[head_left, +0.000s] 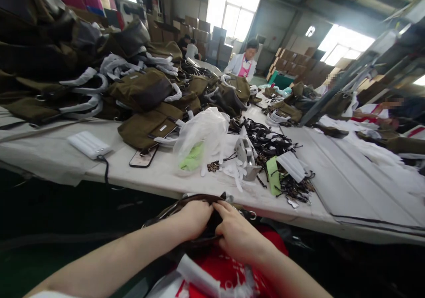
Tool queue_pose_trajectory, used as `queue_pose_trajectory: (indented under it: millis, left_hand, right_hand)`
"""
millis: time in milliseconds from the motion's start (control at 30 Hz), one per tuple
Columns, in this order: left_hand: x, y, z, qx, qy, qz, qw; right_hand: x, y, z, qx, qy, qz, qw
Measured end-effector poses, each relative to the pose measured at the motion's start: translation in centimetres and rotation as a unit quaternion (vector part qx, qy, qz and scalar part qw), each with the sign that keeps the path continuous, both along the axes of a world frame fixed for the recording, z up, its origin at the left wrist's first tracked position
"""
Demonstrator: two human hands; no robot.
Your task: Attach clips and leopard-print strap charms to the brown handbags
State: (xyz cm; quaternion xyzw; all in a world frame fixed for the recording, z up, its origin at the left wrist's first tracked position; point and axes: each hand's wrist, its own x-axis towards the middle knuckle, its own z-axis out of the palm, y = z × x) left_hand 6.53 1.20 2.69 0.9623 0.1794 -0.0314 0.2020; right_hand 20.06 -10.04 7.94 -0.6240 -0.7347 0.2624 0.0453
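Note:
A dark handbag (206,241) rests in my lap, against the table's front edge, with its mouth facing up. Both hands are in its opening. My left hand (195,218) is closed, its fingers curled down at the inner edge and partly hidden. My right hand (230,222) meets it at the far side of the opening, its fingers bent and closed on the bag near the left fingertips. Whether something small is between them I cannot make out. A metal ring (253,215) shows at the bag's right end. A white-wrapped handle (199,273) hangs toward me over red cloth.
Piled olive bags (142,87) cover the table's left and back. Nearer lie a white power bank (89,145), a phone (143,158), a clear plastic bag (202,134), a metal tape dispenser (245,154) and tangled black straps (265,138). A co-worker (244,65) stands across the table.

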Motion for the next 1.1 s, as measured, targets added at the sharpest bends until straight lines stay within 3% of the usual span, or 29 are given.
queue_pose_trajectory:
  millis: [100, 233, 333, 433, 633, 767, 933, 1000, 1100]
  left_hand:
    - [-2.0, 1.2, 2.1, -0.053, -0.04, 0.011, 0.998]
    - [-6.0, 2.3, 3.8, -0.164, -0.128, 0.096, 0.973]
    - [-9.2, 2.0, 3.5, -0.222, -0.136, 0.085, 0.962]
    - [-10.7, 1.0, 2.4, -0.201, -0.122, 0.051, 0.971]
    - [-8.2, 1.2, 0.3, -0.151, -0.119, 0.062, 0.979]
    - [-5.3, 3.5, -0.7, -0.128, -0.123, 0.078, 0.981]
    - [-1.4, 5.4, -3.1, 0.011, -0.108, 0.195, 0.975]
    - [-0.6, 5.4, -3.6, 0.038, -0.085, 0.234, 0.968]
    - [-0.4, 4.7, -3.0, 0.022, -0.08, 0.242, 0.967]
  right_hand:
    - [0.7, -0.3, -0.3, 0.0, 0.024, -0.024, 0.999]
    - [1.4, -0.2, -0.6, 0.003, 0.048, -0.057, 0.997]
    - [1.9, 0.2, -0.9, 0.01, 0.065, -0.068, 0.996]
    - [2.3, 0.4, -0.6, 0.014, 0.074, -0.067, 0.995]
    - [3.1, 0.2, 0.5, 0.054, 0.087, -0.063, 0.993]
    - [4.6, 1.5, -0.9, 0.072, 0.155, -0.131, 0.976]
    - [7.1, 2.3, -3.5, 0.06, 0.247, -0.273, 0.928]
    - [7.6, 1.7, -3.8, 0.086, 0.273, -0.285, 0.915]
    - [8.1, 0.6, -3.5, 0.095, 0.302, -0.284, 0.905]
